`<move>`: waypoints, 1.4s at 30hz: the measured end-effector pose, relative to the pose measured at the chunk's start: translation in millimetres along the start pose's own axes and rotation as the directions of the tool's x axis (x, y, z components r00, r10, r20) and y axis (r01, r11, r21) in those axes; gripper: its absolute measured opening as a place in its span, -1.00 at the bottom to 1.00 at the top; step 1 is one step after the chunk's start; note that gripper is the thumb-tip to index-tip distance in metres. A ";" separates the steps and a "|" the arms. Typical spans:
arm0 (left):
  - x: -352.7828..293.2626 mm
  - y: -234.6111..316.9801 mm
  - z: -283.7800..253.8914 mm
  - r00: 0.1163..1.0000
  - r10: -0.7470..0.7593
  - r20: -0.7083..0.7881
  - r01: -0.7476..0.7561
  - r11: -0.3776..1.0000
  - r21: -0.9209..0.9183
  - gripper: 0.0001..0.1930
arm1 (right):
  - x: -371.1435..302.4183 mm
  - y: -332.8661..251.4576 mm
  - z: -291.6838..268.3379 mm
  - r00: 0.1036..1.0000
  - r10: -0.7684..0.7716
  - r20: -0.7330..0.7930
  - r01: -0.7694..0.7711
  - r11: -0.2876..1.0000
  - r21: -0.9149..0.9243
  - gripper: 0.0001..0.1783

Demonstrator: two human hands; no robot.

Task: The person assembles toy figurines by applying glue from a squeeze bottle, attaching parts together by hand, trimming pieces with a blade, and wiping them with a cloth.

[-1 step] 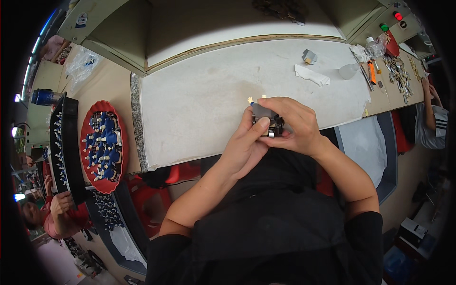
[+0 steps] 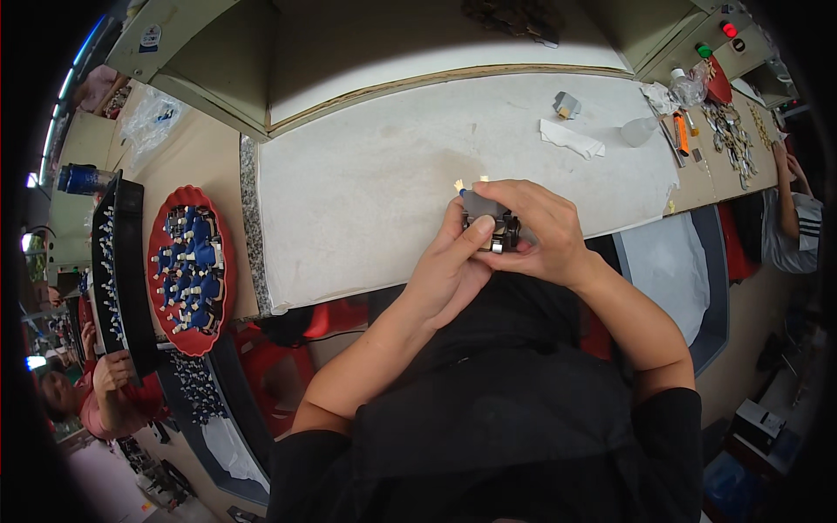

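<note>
Both my hands meet over the white worktop's near edge, around a small figurine with black parts, a silvery bit and pale tips sticking up. My left hand has its thumb pressed on the figurine's front. My right hand curls over it from the other side, its fingers across the top. A grey flat piece lies against the figurine under my fingers. Much of the figurine is hidden by my hands. To the left, a red scalloped tray holds several figurines with blue bodies, dark parts and pale ends.
A co-worker's hand grips a black tray of small figurines at the left. A grey block, a folded white cloth and a translucent bottle lie at the back right. An orange cutter sits beyond them.
</note>
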State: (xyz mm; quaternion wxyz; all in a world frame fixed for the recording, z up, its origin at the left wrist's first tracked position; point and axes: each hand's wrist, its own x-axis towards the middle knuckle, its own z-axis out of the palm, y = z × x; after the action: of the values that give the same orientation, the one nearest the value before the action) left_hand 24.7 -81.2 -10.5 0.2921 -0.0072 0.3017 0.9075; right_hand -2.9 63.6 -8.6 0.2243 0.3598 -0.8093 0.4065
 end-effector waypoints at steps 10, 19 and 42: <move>0.1 -4.1 -11.3 0.988 -0.138 0.066 0.145 0.982 -0.118 -0.49 | -19.3 -13.0 -6.4 0.902 0.431 0.036 -0.425 0.870 0.250 -0.30; -13.1 -1.8 -6.2 0.971 0.076 0.228 -0.144 0.945 0.295 -0.17 | -39.8 -41.1 -0.1 0.885 0.422 -0.195 -0.336 0.871 0.359 -0.21; -17.8 1.8 -22.8 0.916 -0.190 0.355 -0.134 0.688 0.714 -0.06 | -26.5 -32.2 -57.4 0.388 0.547 0.742 -0.881 -0.016 0.473 -0.61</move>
State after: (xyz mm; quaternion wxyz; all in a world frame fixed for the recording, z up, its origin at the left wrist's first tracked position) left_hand 34.7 -104.3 -24.8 0.3403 0.2901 0.5686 0.6904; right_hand 42.8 108.1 22.7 -0.3748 -0.0020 -0.5820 0.7217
